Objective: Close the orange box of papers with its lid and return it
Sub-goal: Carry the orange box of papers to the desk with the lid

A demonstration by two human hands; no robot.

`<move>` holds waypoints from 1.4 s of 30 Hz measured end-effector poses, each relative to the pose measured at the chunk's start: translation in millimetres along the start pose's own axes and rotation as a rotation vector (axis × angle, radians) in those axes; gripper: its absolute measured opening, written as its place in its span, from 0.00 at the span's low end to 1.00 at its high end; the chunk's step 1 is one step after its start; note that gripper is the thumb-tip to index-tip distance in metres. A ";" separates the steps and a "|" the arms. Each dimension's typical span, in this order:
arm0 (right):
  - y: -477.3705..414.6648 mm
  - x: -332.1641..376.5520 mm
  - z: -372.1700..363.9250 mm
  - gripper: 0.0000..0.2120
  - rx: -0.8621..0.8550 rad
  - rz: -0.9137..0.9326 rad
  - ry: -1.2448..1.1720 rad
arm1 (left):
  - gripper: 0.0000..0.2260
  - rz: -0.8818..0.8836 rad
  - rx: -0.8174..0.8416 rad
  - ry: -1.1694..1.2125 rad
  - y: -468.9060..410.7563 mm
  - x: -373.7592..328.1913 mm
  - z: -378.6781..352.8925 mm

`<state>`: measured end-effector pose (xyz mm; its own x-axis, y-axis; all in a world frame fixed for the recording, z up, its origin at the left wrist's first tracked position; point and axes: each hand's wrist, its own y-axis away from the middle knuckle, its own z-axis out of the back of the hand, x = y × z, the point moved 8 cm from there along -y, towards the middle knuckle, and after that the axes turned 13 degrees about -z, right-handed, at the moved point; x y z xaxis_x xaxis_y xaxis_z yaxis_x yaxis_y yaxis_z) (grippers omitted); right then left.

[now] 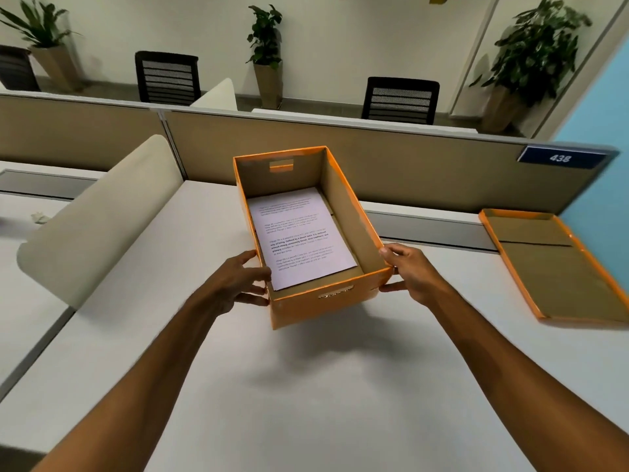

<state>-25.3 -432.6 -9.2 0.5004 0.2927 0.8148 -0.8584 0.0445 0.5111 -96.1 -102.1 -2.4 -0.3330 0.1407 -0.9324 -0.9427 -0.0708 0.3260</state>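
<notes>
table [323, 386] was white, pretty bare | orange box [354, 216] sat mid-table, open top | lid [558, 267] lay inside-up off to the right, apart | papers [299, 236] flat in the box | left hand [235, 284] and right hand [412, 270] had fingers clamped on the box's near corners

Both hands [238, 281] [408, 274] gripping open orange box [316, 308], lid [558, 267] aside

lid [558, 267]: blurred, right edge cut off | papers [299, 238]: text unreadable
</notes>
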 end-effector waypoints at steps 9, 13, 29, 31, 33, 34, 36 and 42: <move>77.9 -76.0 51.6 0.14 0.084 -0.069 -0.119 | 0.34 -0.010 0.098 -0.070 45.5 22.4 -48.0; 107.0 -110.9 63.6 0.15 0.058 -0.085 -0.144 | 0.34 0.011 0.145 -0.085 64.0 38.4 -67.0; 205.0 -215.4 74.0 0.06 -0.125 -0.127 -0.343 | 0.32 -0.011 0.253 -0.115 123.4 79.1 -109.3; 215.6 -226.8 72.8 0.09 -0.150 -0.141 -0.347 | 0.31 -0.010 0.275 -0.126 130.3 82.4 -113.5; 225.0 -236.5 71.9 0.12 -0.177 -0.164 -0.338 | 0.31 -0.005 0.296 -0.137 137.4 86.1 -117.7; 228.8 -240.7 70.8 0.12 -0.186 -0.174 -0.336 | 0.31 -0.002 0.303 -0.145 140.6 88.3 -119.5; 234.9 -247.7 67.6 0.13 -0.200 -0.193 -0.337 | 0.31 0.009 0.312 -0.161 146.5 92.9 -122.2; 244.2 -253.4 61.4 0.17 -0.226 -0.204 -0.340 | 0.30 0.026 0.312 -0.168 154.1 101.9 -124.8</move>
<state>-354.8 -554.5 -74.1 0.6383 -0.0725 0.7664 -0.7225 0.2871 0.6289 -272.8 -221.9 -66.7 -0.3311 0.3048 -0.8930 -0.8861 0.2250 0.4053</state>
